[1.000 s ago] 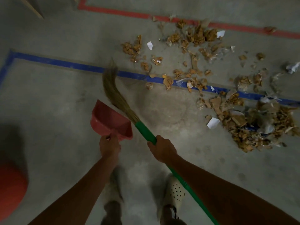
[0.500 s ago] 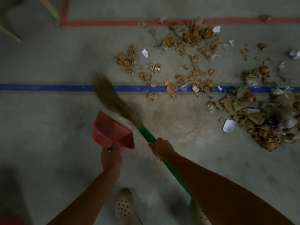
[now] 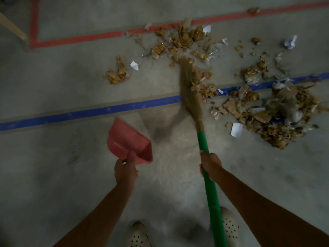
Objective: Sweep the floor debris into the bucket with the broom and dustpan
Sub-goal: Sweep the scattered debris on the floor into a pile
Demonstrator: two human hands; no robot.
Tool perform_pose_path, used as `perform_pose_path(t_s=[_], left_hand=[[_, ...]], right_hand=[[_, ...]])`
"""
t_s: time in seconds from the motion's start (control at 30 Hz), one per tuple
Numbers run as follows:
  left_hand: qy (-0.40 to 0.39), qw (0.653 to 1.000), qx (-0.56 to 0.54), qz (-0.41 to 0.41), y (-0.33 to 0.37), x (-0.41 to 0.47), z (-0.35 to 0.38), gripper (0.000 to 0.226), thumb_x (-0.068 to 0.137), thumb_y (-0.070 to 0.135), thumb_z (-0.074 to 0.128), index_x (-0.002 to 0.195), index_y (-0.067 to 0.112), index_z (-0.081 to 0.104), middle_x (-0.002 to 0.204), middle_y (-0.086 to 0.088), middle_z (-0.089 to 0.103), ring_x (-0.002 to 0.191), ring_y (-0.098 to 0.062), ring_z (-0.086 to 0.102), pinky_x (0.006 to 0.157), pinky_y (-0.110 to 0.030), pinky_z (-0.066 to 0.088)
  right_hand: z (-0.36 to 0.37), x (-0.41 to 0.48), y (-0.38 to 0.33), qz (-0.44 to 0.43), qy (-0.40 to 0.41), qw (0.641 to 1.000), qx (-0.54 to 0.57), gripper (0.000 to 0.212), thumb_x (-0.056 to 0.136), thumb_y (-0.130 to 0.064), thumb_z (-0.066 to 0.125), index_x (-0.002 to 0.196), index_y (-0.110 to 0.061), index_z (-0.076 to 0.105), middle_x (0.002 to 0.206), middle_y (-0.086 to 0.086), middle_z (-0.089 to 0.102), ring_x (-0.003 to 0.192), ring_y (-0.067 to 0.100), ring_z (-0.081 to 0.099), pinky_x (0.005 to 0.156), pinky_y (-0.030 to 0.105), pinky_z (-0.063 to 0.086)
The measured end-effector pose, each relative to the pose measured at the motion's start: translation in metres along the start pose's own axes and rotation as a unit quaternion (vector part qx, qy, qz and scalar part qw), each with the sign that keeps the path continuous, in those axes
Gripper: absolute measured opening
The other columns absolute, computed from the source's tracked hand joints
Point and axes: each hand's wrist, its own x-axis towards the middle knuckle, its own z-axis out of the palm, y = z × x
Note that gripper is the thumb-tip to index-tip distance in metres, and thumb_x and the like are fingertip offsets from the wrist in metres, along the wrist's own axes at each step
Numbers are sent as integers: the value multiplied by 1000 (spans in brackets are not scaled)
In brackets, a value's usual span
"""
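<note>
My right hand [image 3: 210, 165] grips the green handle of the broom [image 3: 207, 168]. Its straw head [image 3: 190, 91] is blurred and lies across the blue tape line, touching brown debris. My left hand [image 3: 125, 169] holds the red dustpan [image 3: 129, 139] by its handle, above the floor to the left of the broom. Brown cardboard scraps and white paper bits are spread over the floor, with the biggest pile [image 3: 277, 114] at the right and a small clump [image 3: 117, 73] at the left. The bucket is out of view.
A blue tape line [image 3: 89, 111] and a red tape line [image 3: 92, 37] cross the concrete floor. A wooden leg [image 3: 12, 26] slants in at the top left. My two white perforated shoes [image 3: 229, 227] stand at the bottom edge.
The broom head has swung from the left, over the dustpan, to the right into the debris by the blue line. The view has shifted, and the orange object at the lower left is gone.
</note>
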Motion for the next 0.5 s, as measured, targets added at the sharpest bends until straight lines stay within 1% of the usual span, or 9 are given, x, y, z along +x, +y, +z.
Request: perform_pose_path(t_s=[0.1,0.2,0.23,0.27,0.33,0.37,0.43,0.47,0.5], left_hand=[[-18,1000,-6,-2,9,-4,13,33,92,36,68,98,4,59,74,-10,60,45,-15,48,42,-24,40],[-30,999,-11,5,22,-9,24,28,90,39,70,93,12,59,71,-8,62,46,-15,49,42,-24,40],[-32,999,-13,8,26,-11,28,26,90,35,70,93,12,59,72,-9,62,46,-16,48,43,-25,40],[-34,999,-17,11,29,-12,31,22,91,30,70,95,11,59,74,-10,62,47,-16,48,43,-25,39],[-34,999,-17,13,34,-16,34,20,91,24,69,100,10,59,79,-11,62,48,-17,47,44,-26,40],[-34,999,-15,15,36,-18,35,22,91,24,69,102,9,59,80,-11,62,49,-17,48,45,-27,40],[-34,999,-10,22,37,-22,37,24,92,24,68,106,7,58,82,-11,63,50,-18,48,47,-28,40],[-34,999,-6,24,36,-24,38,25,93,23,67,108,6,58,83,-12,63,51,-19,48,47,-28,40],[-34,999,0,24,36,-27,39,25,93,23,66,109,6,58,84,-13,63,52,-19,49,48,-29,41]], right_hand=[[-16,-8,-8,-25,30,997,59,36,99,-45,51,99,-9,57,72,8,61,50,17,55,50,29,49],[-24,-30,-17,-85,48,992,74,31,100,-45,48,97,-15,55,75,6,59,51,13,54,44,24,45],[-25,-38,-20,-111,45,990,70,29,100,-45,48,97,-16,54,74,6,60,52,13,54,44,24,46],[-25,-46,-22,-137,38,988,58,28,100,-44,47,96,-17,54,75,5,60,52,13,55,46,25,47],[-24,-63,-26,-173,11,985,18,29,101,-44,46,99,-17,53,80,7,63,58,15,59,53,32,55],[-22,-70,-28,-181,-3,983,-13,30,101,-45,46,102,-16,53,85,9,65,63,18,63,60,36,59],[-17,-77,-29,-184,-24,978,-95,34,101,-47,45,109,-15,52,95,10,67,76,24,69,71,42,62],[-13,-78,-27,-179,-34,974,-135,36,101,-48,44,112,-15,52,98,10,66,80,25,69,70,41,62],[-10,-78,-24,-170,-46,970,-168,37,101,-48,44,116,-14,51,99,10,66,78,23,69,65,37,61]])
